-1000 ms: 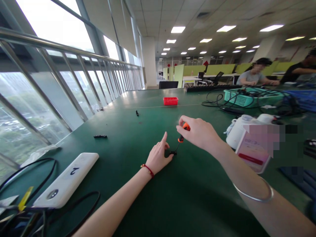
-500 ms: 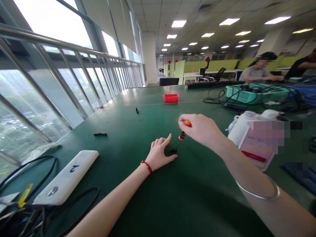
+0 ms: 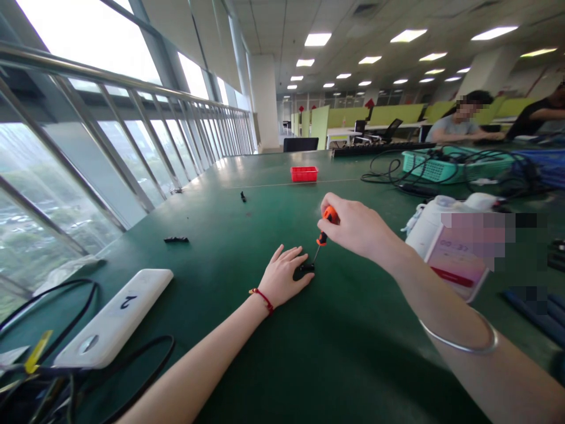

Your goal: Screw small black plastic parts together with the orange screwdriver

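An orange-and-black screwdriver (image 3: 327,222) is gripped by my right hand (image 3: 353,227), its shaft slanting down to a small black part (image 3: 308,267) on the green table. My left hand (image 3: 285,274) rests on the tabletop, with thumb and forefinger closed around that part from either side. The screwdriver tip meets or nearly touches the part; the exact contact is too small to make out. Farther left lies a black strip-like piece (image 3: 176,239), and another small black piece (image 3: 243,196) sits beyond it.
A red tray (image 3: 303,174) stands ahead. On the left are a white power bank (image 3: 115,318) and black cables (image 3: 145,388). White bottles (image 3: 435,221) and a phone-like pink panel (image 3: 459,253) stand right, before a teal basket (image 3: 435,168) of cables. Two people sit farther back.
My left forefinger has come down beside the small black part, narrowing the gap to the thumb. My right hand has shifted its hold, with more of the screwdriver's orange end showing.
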Available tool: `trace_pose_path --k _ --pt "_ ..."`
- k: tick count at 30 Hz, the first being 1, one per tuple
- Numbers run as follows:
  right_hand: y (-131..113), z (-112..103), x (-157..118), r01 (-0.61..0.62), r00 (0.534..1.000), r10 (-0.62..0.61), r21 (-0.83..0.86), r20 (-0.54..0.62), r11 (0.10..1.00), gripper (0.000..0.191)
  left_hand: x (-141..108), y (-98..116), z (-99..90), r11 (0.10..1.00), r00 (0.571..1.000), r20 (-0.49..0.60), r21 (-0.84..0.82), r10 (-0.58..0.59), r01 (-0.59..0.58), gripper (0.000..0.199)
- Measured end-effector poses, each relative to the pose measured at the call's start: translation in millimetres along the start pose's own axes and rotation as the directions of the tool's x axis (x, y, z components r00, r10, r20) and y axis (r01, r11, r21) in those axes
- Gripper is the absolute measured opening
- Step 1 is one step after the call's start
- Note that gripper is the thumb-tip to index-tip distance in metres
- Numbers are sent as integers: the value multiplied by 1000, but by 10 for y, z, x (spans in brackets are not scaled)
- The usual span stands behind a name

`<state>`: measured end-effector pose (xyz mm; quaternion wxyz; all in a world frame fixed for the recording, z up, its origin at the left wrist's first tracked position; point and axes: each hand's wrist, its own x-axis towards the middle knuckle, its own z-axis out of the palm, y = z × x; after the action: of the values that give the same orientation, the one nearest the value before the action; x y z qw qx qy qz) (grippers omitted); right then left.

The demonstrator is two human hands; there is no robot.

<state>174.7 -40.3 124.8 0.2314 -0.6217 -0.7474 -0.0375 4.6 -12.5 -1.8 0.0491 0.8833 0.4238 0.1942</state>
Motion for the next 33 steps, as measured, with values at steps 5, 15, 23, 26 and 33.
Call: trace_pose_path --k 5,15,23,26,33 --pt "-23 -20 -18 19 1000 -19 -23 -1 1000 31 -8 23 -18 1000 1000 2 10 -12 12 46" --pt "-12 -12 -6 86 996 -86 -2 29 996 37 -17 40 -40 998 995 -83 -40 -59 56 54" --pt "-35 10 -7 75 997 -75 47 12 996 27 -13 35 -51 999 994 -100 -47 -33 28 36" --pt "-57 -3 -18 80 997 -81 50 13 996 36 -14 33 -43 999 995 -100 -42 -26 22 35" --pt "-50 -16 -26 66 998 -65 22 -19 998 20 -8 42 -58 996 996 -69 -72 -61 56 29"
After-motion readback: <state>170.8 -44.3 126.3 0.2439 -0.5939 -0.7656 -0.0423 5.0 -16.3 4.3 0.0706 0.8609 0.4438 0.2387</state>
